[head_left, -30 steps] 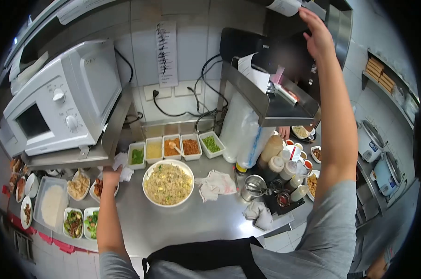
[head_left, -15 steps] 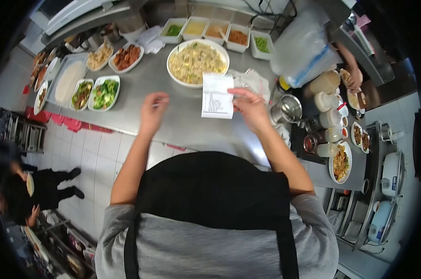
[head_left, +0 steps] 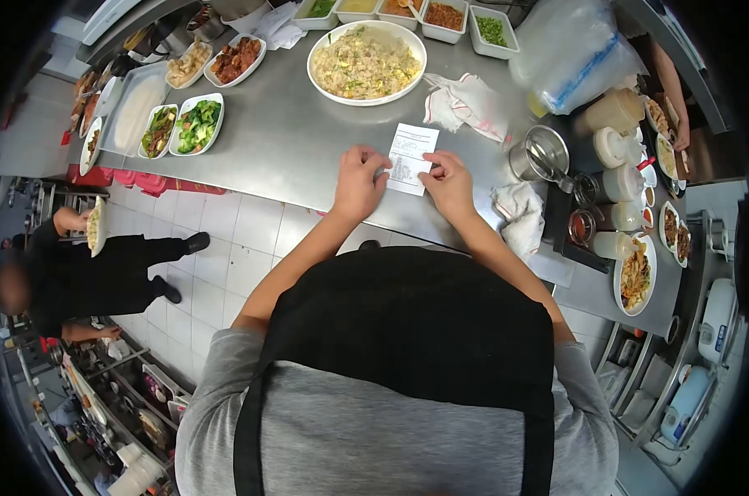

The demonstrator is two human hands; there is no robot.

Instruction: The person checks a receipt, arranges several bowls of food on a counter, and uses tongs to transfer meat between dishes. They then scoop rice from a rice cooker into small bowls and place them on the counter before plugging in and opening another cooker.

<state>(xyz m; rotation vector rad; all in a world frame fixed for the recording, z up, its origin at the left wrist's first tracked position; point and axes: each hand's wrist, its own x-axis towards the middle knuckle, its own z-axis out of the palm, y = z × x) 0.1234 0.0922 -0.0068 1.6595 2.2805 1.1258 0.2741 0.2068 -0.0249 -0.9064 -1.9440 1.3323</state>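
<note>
Grey short-sleeved shirt under a black apron.

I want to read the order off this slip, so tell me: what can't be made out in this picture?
Head view only:
- Paper slip: print too small to read; its near edge is covered by the left hand and right hand.
- Sauce containers: cut off by the top edge.
- Another person's hand at the right: mostly hidden behind the shelf.
- Metal pot: contents unclear.
</note>
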